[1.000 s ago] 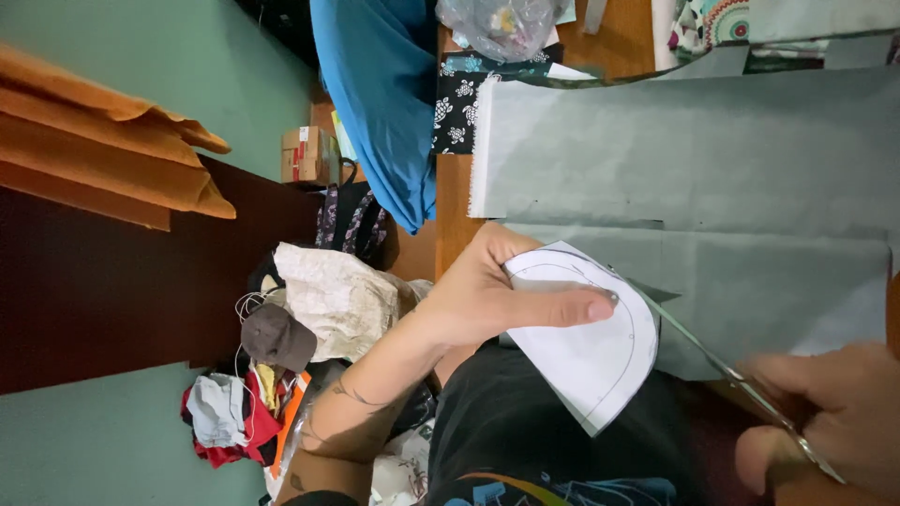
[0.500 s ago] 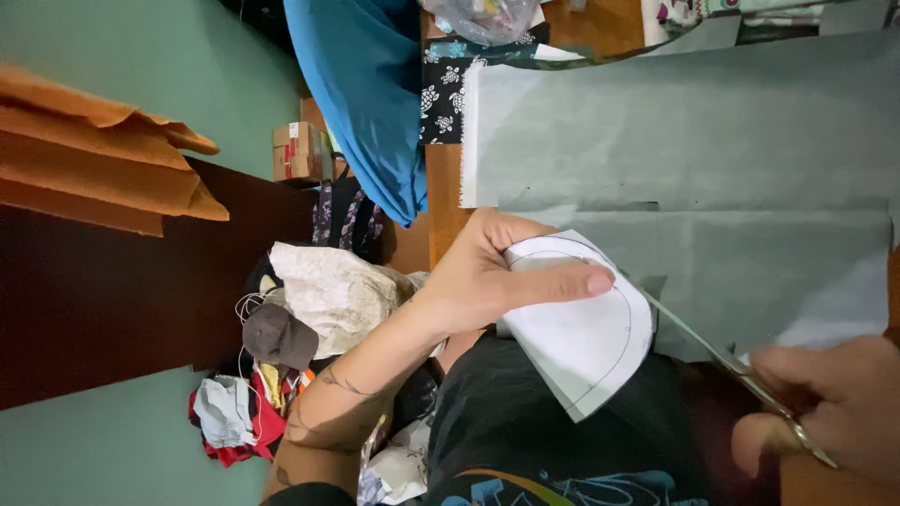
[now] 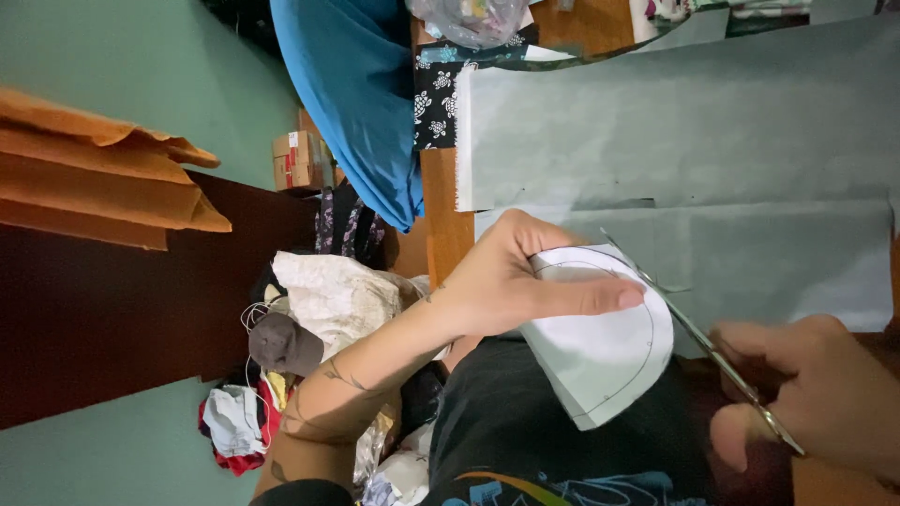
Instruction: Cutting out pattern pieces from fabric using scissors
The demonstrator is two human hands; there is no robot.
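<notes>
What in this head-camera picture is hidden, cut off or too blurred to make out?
- Scissors: handles hidden inside the right hand.
- Right hand: cut off by the frame's right edge.
- Grey fabric: part under the paper pattern and left hand is hidden.

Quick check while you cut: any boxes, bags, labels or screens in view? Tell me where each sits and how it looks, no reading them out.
Cardboard box: by the green wall beside the blue cloth; small, brown, with a white and red label.
Plastic bag: at the picture's top edge, on the wooden table; clear, crumpled, with colourful contents.
Screens or signs: none visible.
</notes>
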